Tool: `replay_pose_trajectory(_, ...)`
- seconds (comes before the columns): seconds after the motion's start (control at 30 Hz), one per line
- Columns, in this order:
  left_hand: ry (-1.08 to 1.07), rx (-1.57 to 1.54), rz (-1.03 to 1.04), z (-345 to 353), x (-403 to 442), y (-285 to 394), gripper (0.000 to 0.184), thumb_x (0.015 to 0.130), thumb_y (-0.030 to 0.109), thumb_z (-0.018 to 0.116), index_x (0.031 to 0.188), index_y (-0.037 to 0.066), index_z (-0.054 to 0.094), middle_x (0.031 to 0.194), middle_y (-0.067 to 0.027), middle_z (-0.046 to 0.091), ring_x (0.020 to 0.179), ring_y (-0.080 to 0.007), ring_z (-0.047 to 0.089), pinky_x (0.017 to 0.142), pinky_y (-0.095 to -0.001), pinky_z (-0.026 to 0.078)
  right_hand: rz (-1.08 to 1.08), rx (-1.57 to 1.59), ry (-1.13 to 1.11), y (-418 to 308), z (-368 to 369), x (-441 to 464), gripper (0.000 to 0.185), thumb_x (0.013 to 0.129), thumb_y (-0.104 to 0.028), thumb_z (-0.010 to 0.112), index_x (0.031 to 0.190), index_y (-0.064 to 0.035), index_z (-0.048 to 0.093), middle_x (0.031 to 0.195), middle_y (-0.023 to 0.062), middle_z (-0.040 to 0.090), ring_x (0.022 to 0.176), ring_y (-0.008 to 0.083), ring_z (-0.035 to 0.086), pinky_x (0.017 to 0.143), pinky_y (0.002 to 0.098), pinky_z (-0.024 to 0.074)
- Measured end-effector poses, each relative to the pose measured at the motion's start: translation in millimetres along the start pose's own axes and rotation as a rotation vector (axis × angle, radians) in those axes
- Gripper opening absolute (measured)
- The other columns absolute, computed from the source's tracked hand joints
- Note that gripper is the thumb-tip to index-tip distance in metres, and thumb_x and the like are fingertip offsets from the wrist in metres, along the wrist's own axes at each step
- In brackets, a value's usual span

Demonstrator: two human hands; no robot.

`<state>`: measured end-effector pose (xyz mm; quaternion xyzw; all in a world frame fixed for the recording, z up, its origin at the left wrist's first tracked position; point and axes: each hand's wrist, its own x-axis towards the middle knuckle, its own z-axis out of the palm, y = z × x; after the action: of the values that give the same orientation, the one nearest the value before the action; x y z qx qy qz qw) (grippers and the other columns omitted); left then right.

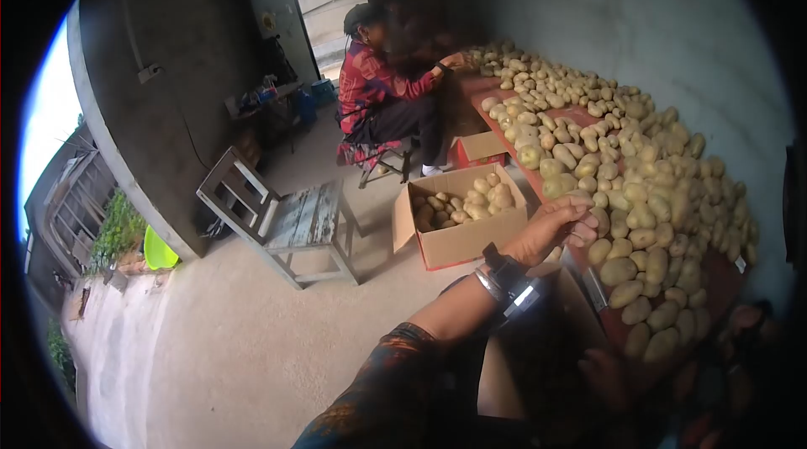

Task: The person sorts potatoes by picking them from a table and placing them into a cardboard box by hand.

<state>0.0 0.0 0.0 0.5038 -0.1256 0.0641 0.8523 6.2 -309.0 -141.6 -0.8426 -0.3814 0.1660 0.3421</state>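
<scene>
My left hand (555,229), with a dark watch and a shiny band at its wrist, is at the near edge of a table heaped with potatoes (643,215). Its fingers are curled in beside the closest potatoes; whatever lies inside them is hidden. Lower right, in deep shadow, my right hand (607,375) shows only faintly below the table's edge, and its fingers cannot be made out. Just beyond my left wrist, an open cardboard box (466,243) on the floor holds several potatoes.
Across the table's far end a person (378,87) in a red patterned top sits on a folding stool (370,155), one hand at the potatoes. A smaller box (481,146) stands near them. A worn wooden chair (307,218) is on the concrete floor to the left.
</scene>
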Motion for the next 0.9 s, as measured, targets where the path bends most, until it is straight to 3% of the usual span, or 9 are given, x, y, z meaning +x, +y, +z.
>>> replay_pose_trajectory(0.07, -0.031, 0.065, -0.043, 29.4, 11.9, 11.7, 0.036, 0.090, 0.025, 0.053, 0.117, 0.002, 0.048, 0.093, -0.0098, 0.061, 0.085, -0.0170, 0.062, 0.070, -0.0268, 0.050, 0.070, 0.100, -0.119, -32.1, -0.1, 6.9, 0.047, 0.080, -0.024, 0.066, 0.117, 0.0009, 0.050, 0.101, 0.0141, 0.059, 0.080, 0.0210, 0.060, 0.070, 0.0305, 0.0482)
replay_pose_trajectory(0.1, -0.062, 0.057, 0.029, 52.9, 26.8, 27.3, 0.036, 0.090, 0.025, 0.053, 0.117, 0.002, 0.048, 0.093, -0.0098, 0.061, 0.085, -0.0170, 0.062, 0.070, -0.0268, 0.050, 0.043, 0.034, -0.089, -45.1, -19.2, 17.6, 0.047, 0.080, -0.024, 0.066, 0.117, 0.0009, 0.050, 0.101, 0.0141, 0.059, 0.080, 0.0210, 0.060, 0.070, 0.0305, 0.0482)
replay_pose_trajectory(0.23, -0.133, 0.208, -0.088, 99.2, 25.5, 40.1, 0.026, 0.088, 0.015, 0.050, 0.110, 0.001, 0.051, 0.093, -0.0117, 0.061, 0.076, -0.0160, 0.063, 0.063, -0.0256, 0.051, -0.044, 0.330, -0.183, -93.9, 32.3, 32.9, 0.064, 0.077, -0.029, 0.070, 0.127, -0.0022, 0.042, 0.118, 0.0155, 0.050, 0.083, 0.0175, 0.060, 0.068, 0.0291, 0.0475)
replay_pose_trajectory(0.3, -0.166, 0.254, -0.106, 112.7, 30.1, 46.8, 0.025, 0.087, 0.013, 0.049, 0.109, 0.001, 0.051, 0.093, -0.0125, 0.062, 0.073, -0.0159, 0.064, 0.061, -0.0255, 0.051, -0.219, 0.546, -0.260, -106.4, 67.9, 57.2, 0.073, 0.075, -0.033, 0.072, 0.132, -0.0030, 0.036, 0.124, 0.0158, 0.045, 0.086, 0.0192, 0.060, 0.068, 0.0290, 0.0476)
replay_pose_trajectory(0.37, -0.207, 0.260, -0.150, 120.1, 28.3, 48.9, 0.025, 0.086, 0.011, 0.047, 0.109, 0.001, 0.051, 0.091, -0.0130, 0.062, 0.070, -0.0159, 0.064, 0.059, -0.0256, 0.051, -0.272, 0.724, -0.475, -130.9, 104.5, 63.8, 0.075, 0.076, -0.034, 0.071, 0.133, -0.0020, 0.033, 0.124, 0.0159, 0.044, 0.089, 0.0212, 0.061, 0.068, 0.0292, 0.0480)
replay_pose_trajectory(0.5, -0.216, 0.269, -0.154, 129.7, 12.2, 75.1, 0.024, 0.086, 0.012, 0.049, 0.108, 0.001, 0.050, 0.088, -0.0120, 0.062, 0.071, -0.0165, 0.064, 0.059, -0.0258, 0.051, -0.329, 0.524, -0.707, -203.1, 119.2, 65.5, 0.069, 0.077, -0.036, 0.069, 0.129, -0.0024, 0.038, 0.115, 0.0134, 0.051, 0.089, 0.0201, 0.060, 0.064, 0.0284, 0.0477)
replay_pose_trajectory(0.9, -0.253, 0.091, -0.034, 140.7, -26.2, 120.4, 0.020, 0.087, 0.014, 0.053, 0.104, 0.003, 0.053, 0.088, -0.0123, 0.062, 0.075, -0.0208, 0.064, 0.062, -0.0292, 0.051, -0.377, 0.598, -0.808, -229.7, 191.3, 62.0, 0.044, 0.081, -0.027, 0.063, 0.114, -0.0015, 0.048, 0.099, 0.0104, 0.057, 0.085, 0.0156, 0.060, 0.067, 0.0255, 0.0474)
